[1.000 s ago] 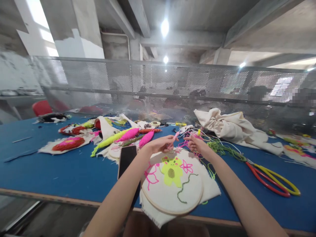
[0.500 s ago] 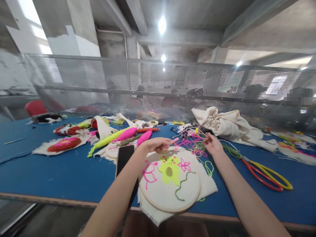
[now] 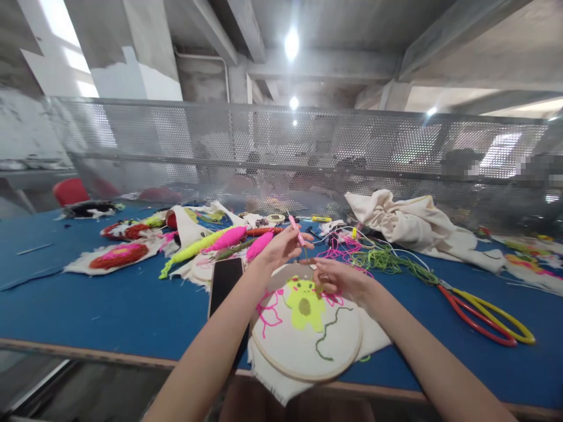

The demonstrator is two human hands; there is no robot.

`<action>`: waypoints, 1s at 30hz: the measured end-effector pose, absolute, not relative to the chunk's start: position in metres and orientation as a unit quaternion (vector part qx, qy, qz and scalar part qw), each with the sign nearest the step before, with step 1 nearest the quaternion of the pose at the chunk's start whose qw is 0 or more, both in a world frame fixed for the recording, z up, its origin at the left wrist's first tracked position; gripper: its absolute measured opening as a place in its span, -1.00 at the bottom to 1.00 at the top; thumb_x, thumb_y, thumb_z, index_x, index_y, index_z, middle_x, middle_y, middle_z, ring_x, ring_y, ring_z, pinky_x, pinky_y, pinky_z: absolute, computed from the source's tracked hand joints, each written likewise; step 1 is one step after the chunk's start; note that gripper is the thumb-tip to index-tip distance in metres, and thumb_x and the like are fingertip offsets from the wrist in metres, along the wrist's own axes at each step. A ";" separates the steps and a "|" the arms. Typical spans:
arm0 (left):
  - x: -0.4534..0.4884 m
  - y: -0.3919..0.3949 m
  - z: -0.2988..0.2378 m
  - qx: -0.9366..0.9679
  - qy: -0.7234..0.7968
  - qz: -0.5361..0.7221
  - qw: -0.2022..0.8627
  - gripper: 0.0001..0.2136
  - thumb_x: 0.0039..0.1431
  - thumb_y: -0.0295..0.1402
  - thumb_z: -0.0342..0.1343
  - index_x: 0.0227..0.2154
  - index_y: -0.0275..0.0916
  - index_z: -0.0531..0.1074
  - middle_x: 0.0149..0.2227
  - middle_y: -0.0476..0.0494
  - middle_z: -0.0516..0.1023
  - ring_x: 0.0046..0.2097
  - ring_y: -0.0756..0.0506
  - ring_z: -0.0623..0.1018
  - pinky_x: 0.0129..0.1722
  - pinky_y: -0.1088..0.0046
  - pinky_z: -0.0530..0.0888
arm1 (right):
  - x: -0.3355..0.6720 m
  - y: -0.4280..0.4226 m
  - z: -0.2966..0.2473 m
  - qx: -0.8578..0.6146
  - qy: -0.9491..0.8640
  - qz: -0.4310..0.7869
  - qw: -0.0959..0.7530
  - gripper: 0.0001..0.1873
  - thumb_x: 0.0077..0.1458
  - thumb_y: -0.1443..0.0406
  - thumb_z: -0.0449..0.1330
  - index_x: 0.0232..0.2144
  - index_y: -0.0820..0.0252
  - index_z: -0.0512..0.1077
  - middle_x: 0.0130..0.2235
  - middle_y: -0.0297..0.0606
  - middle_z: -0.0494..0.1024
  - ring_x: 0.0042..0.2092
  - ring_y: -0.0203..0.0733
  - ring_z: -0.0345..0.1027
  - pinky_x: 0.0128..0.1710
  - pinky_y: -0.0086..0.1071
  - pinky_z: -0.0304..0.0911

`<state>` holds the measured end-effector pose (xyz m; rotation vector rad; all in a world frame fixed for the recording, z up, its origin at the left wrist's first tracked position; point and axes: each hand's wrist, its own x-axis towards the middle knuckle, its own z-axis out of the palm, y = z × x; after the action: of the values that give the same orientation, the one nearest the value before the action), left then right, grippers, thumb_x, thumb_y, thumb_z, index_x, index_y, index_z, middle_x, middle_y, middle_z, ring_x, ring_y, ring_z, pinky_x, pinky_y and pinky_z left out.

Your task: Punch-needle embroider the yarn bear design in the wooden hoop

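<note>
My right grip (image 3: pixel 338 276) has shifted left since the last frame, now over the hooped cloth (image 3: pixel 292 353); the pink tool (image 3: pixel 295 227) stands more upright. Hooped cloth lies at the front edge of the surface (image 3: pixel 132 316). Above its far part, my left grip (image 3: pixel 281 247) is clamped on the tool; the right curls nearby, whether on anything I cannot tell. Rightward, beyond: scissors (image 3: pixel 475 323), green yarn (image 3: pixel 379 260), bundled cream fabric (image 3: pixel 413 225).

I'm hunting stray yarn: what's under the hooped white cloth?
Green yarn peeks out at its lower right edge, on the blue table; the white cloth hides anything further under.
</note>
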<state>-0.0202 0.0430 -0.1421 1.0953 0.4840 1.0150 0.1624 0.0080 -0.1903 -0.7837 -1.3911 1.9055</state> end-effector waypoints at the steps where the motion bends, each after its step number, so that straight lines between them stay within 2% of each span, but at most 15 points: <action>1: -0.020 0.044 -0.142 0.490 0.215 0.462 0.708 -0.85 0.07 -0.29 0.11 -0.46 -0.25 0.32 -0.47 -0.08 0.47 -0.46 0.02 0.44 -0.59 0.56 0.22 | 0.161 0.007 -0.191 -0.303 -0.534 0.722 0.320 -0.70 0.00 0.17 0.21 -0.24 0.25 0.43 -0.58 -0.40 0.39 -0.68 -0.51 -0.04 -0.66 -0.54 -0.03; 3: -0.020 0.044 -0.143 0.496 0.201 0.453 0.713 -0.84 0.06 -0.28 0.13 -0.47 -0.25 0.31 -0.48 -0.08 0.46 -0.47 0.03 0.43 -0.57 0.56 0.25 | 0.163 0.008 -0.191 -0.320 -0.534 0.706 0.336 -0.75 0.00 0.16 0.20 -0.40 0.28 0.43 -0.70 -0.49 0.25 -0.72 -0.53 -0.16 -0.70 -0.55 -0.13; 5: -0.021 0.043 -0.142 0.502 0.195 0.443 0.716 -0.82 0.06 -0.27 0.13 -0.49 -0.25 0.29 -0.51 -0.05 0.43 -0.53 0.07 0.39 -0.58 0.57 0.24 | 0.168 0.014 -0.190 -0.334 -0.525 0.690 0.370 -0.75 0.00 0.16 0.19 -0.49 0.27 0.40 -0.76 -0.55 0.14 -0.74 -0.54 -0.23 -0.74 -0.56 -0.22; 8: -0.022 0.040 -0.141 0.508 0.209 0.437 0.712 -0.80 0.05 -0.24 0.13 -0.48 -0.25 0.28 -0.53 -0.03 0.40 -0.54 0.06 0.39 -0.59 0.57 0.23 | 0.176 0.026 -0.188 -0.357 -0.502 0.667 0.420 -0.74 -0.02 0.17 0.18 -0.55 0.27 0.37 -0.77 -0.55 0.12 -0.75 -0.55 -0.27 -0.76 -0.57 -0.32; 13: -0.021 0.035 -0.139 0.524 0.226 0.423 0.704 -0.79 0.07 -0.22 0.11 -0.49 -0.26 0.28 -0.52 -0.05 0.40 -0.55 0.08 0.33 -0.61 0.58 0.19 | 0.187 0.040 -0.192 -0.401 -0.449 0.634 0.486 -0.77 -0.03 0.22 0.13 -0.60 0.24 0.29 -0.79 -0.56 0.11 -0.77 -0.55 -0.26 -0.79 -0.60 -0.33; 22: -0.023 0.036 -0.140 0.539 0.222 0.414 0.699 -0.77 0.12 -0.21 0.04 -0.52 -0.27 0.29 -0.52 -0.06 0.38 -0.51 0.06 0.35 -0.57 0.54 0.19 | 0.197 0.049 -0.200 -0.464 -0.367 0.617 0.519 -0.81 0.05 0.29 0.02 -0.57 0.20 0.22 -0.77 -0.61 0.04 -0.79 -0.54 -0.28 -0.81 -0.62 -0.32; 25: -0.022 0.035 -0.140 0.543 0.228 0.412 0.695 -0.77 0.13 -0.22 0.03 -0.51 -0.26 0.27 -0.51 -0.04 0.38 -0.52 0.08 0.35 -0.56 0.55 0.19 | 0.196 0.048 -0.200 -0.478 -0.366 0.609 0.517 -0.81 0.05 0.31 0.00 -0.57 0.22 0.25 -0.78 -0.60 0.05 -0.78 -0.53 -0.28 -0.80 -0.61 -0.32; 30: -0.022 0.040 -0.141 0.598 0.245 0.399 0.651 -0.76 0.17 -0.19 -0.03 -0.49 -0.25 0.21 -0.54 -0.04 0.38 -0.52 0.05 0.41 -0.58 0.54 0.21 | 0.208 0.047 -0.191 -0.501 -0.386 0.559 0.537 -0.87 -0.05 0.29 0.11 -0.43 0.26 0.38 -0.74 -0.50 0.24 -0.78 -0.53 -0.22 -0.79 -0.58 -0.32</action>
<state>-0.0221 0.0397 -0.1413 1.3593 0.5555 0.9052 0.2084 0.0474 -0.1914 -1.1916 -0.9196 1.3300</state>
